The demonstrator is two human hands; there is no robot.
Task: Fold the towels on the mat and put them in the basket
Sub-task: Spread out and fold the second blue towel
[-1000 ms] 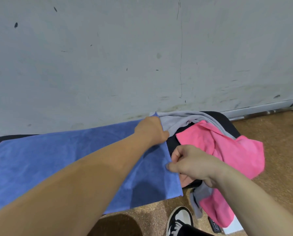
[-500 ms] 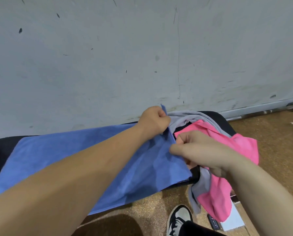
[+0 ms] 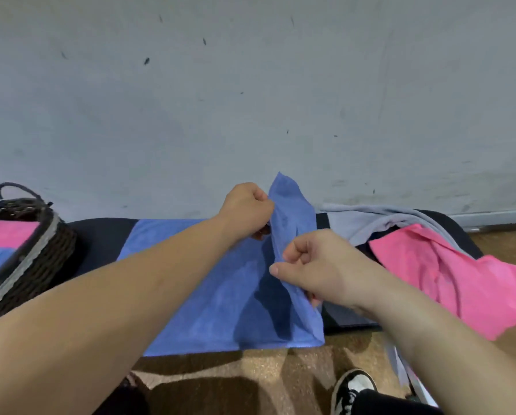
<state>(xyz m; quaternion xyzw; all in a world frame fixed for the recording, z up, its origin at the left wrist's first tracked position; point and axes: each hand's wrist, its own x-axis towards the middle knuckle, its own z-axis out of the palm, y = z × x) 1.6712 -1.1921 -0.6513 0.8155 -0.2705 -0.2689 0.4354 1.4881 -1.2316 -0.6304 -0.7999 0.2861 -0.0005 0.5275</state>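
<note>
A blue towel lies spread on the black mat, and its right edge is lifted off the mat. My left hand pinches the far right corner, which stands up against the wall. My right hand is closed on the near part of the same raised edge. To the right, a pink towel and a grey towel lie crumpled over the mat's end. A dark wicker basket stands at the left and holds folded pink and blue towels.
A scuffed grey wall rises directly behind the mat. Brown cork-like floor runs along the front. My black-and-white shoe shows at the bottom right. A metal rail runs along the wall base at the right.
Both hands have raised the blue towel's right edge off the mat and carried it leftwards. The view has swung left, so the basket has come into sight.
</note>
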